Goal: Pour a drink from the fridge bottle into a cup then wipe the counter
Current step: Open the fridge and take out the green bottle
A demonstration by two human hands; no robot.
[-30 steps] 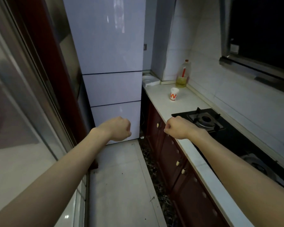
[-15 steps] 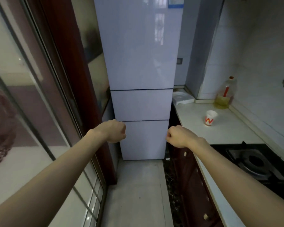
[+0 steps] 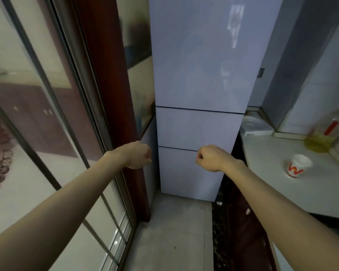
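You've closed in on the fridge (image 3: 200, 65), left hand (image 3: 137, 155) and right hand (image 3: 209, 158) both fisted, empty. Swing that door carelessly and your elbow could topple the paper cup (image 3: 297, 166) near the counter (image 3: 262, 153)'s fridge end.

I see open air between both fists and the closed fridge (image 3: 200, 75); glass door (image 3: 37, 114) crowds left, worktop (image 3: 272, 153) edge right.
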